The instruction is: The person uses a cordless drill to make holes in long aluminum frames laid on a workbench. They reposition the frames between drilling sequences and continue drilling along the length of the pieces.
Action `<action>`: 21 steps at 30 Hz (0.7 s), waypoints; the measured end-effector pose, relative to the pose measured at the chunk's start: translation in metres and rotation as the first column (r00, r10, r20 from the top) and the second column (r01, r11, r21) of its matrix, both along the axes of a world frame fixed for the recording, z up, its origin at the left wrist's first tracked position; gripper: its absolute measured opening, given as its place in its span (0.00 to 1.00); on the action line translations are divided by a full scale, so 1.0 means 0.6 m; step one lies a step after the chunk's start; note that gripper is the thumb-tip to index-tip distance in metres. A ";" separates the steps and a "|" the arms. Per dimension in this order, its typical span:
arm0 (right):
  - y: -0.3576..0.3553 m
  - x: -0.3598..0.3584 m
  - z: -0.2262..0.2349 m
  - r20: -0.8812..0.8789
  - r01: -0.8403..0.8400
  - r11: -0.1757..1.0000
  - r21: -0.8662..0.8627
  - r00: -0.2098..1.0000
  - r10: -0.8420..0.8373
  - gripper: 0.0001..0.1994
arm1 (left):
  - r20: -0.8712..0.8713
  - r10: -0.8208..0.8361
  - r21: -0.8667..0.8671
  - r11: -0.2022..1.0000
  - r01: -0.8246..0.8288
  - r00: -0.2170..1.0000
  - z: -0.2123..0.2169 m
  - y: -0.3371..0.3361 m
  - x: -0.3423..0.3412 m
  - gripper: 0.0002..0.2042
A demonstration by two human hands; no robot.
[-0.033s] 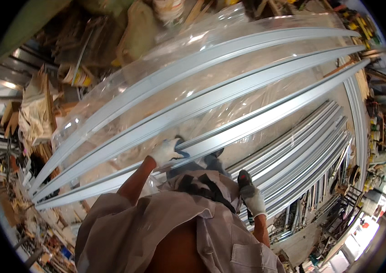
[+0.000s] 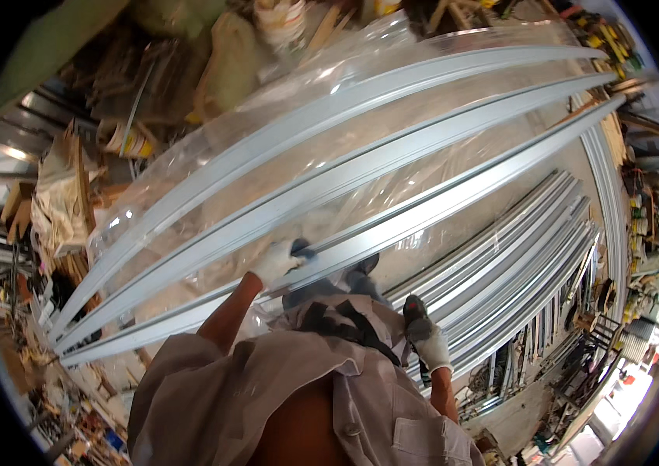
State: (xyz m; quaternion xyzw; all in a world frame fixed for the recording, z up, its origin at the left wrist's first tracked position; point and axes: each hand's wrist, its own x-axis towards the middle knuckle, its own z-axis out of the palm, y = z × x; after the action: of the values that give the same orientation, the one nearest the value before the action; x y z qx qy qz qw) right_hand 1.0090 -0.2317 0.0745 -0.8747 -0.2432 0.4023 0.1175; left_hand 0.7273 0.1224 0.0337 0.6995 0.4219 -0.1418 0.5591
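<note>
- Currently, the left hand (image 2: pixel 275 262) is gloved and partly curled at the nearest rail (image 2: pixel 376 239); whether its fingers grip that rail or just rest there, I cannot tell.
- The right hand (image 2: pixel 430 351), also gloved, is closed around a dark handheld tool (image 2: pixel 415 311), held beside the body and apart from the nearest rail.
- Beyond the left hand lie the middle rail (image 2: pixel 345 175) and the far rail (image 2: pixel 345 101), so all three long grey rails are spread out over a clear plastic sheet (image 2: pixel 120 221).
- As far as shows, the laying-out of these three looks done; they stand apart along most of their length, and no finished tool work can be made out on them.
- To the right, a stack of metal profiles (image 2: pixel 500 264) is lying closely bunched, outside this spread.
- Against the earlier frame, little differs: the left hand's dark fingertips sit slightly farther forward, the tool hand is almost unchanged, the rails keep their arrangement, and the view has shifted a touch.
</note>
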 end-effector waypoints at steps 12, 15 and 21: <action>-0.296 0.040 -0.113 0.016 0.426 0.867 -0.258 0.899 -0.437 0.16 | -0.104 0.079 0.640 0.769 0.006 0.991 0.014 -0.087 0.209 0.25; -0.363 0.018 -0.159 -0.019 0.495 0.815 -0.302 0.852 -0.524 0.15 | -0.119 0.017 0.739 0.669 0.078 0.993 -0.034 -0.094 0.247 0.33; -0.431 -0.050 -0.184 -0.096 0.594 0.696 -0.403 0.729 -0.677 0.15 | -0.040 -0.070 0.669 0.739 0.079 0.997 -0.004 -0.100 0.366 0.38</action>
State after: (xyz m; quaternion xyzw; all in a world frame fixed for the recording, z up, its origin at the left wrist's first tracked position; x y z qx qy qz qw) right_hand 0.9789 -0.4904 -0.0361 -0.8560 0.1669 0.4735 0.1230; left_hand 0.9470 0.0623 0.0311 0.8689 0.4197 -0.0074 0.2623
